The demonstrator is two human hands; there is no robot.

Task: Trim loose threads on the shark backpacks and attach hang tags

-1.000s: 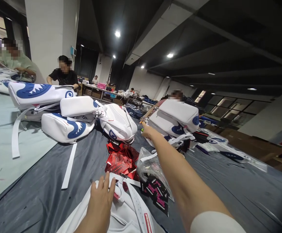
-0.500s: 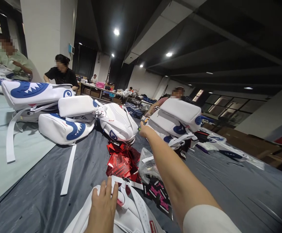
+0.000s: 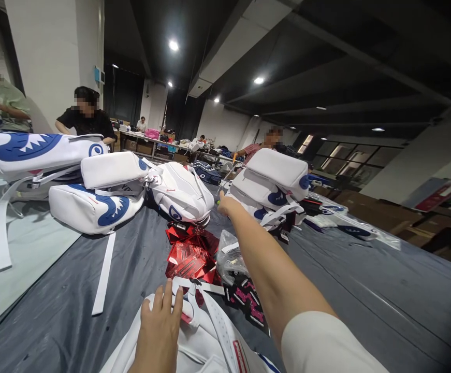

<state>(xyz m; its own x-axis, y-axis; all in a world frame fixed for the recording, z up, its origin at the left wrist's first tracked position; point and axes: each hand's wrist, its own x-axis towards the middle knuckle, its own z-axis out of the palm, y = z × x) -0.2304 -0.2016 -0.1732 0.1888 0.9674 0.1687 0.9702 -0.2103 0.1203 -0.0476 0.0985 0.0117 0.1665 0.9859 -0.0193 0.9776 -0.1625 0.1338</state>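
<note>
My left hand [image 3: 158,316] lies on a white backpack [image 3: 198,342] at the bottom, its fingers stretched over the top near the strap. My right hand [image 3: 226,203] is reached far forward, between a white backpack [image 3: 184,191] and a stack of white bags [image 3: 275,168]. Its fingers look closed, with a small bit of green showing at them; what they hold is too small to make out. Red shiny tags [image 3: 190,254] lie in a heap beyond the near backpack. Beside them are a clear plastic bag [image 3: 227,254] and black and pink tags [image 3: 248,300].
White and blue bags [image 3: 97,207] are piled at the left, with straps hanging onto the dark table cover [image 3: 326,300]. A person in a striped shirt [image 3: 252,148] is behind the right stack. Another in black [image 3: 87,122] works at the back left. Flat pieces [image 3: 353,230] lie at the right.
The view has turned slightly to the right. The striped-shirt person's hand, close to my right hand before, has moved back and up with something orange. My left hand stays on the backpack.
</note>
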